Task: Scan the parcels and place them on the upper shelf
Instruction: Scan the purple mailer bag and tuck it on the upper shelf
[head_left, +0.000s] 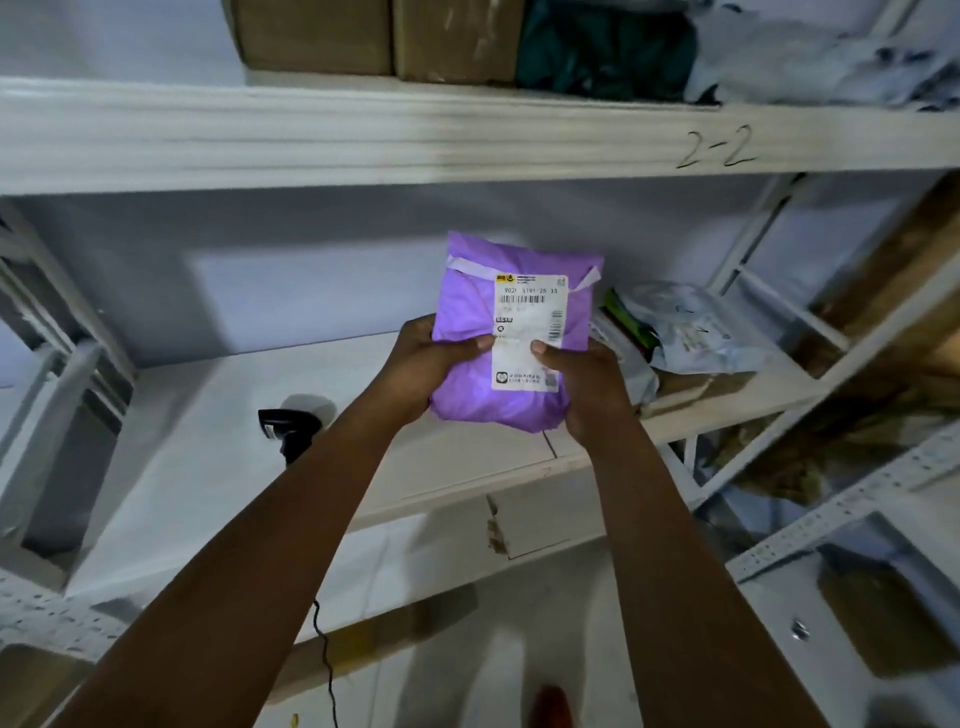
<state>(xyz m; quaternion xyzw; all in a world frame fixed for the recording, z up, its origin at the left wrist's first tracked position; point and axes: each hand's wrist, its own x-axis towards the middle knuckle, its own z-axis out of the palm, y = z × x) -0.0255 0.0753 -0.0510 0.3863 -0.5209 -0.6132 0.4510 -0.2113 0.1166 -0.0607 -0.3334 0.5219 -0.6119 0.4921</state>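
A purple plastic parcel (467, 306) with a white barcode label facing me is held up above the middle shelf (218, 467). My left hand (426, 358) grips its left edge, thumb on the label. My right hand (582, 379) grips its right lower edge, thumb also on the label. A black barcode scanner (291, 428) lies on the middle shelf, to the left of and below my left hand, its cable hanging down. The upper shelf (363, 130), marked "2-2", runs across the top of the view.
On the upper shelf sit two brown cardboard boxes (384, 36), a dark green bag (602, 52) and a pale grey bag (821, 67). More grey and green parcels (685, 332) lie at the right end of the middle shelf. White metal racking stands at both sides.
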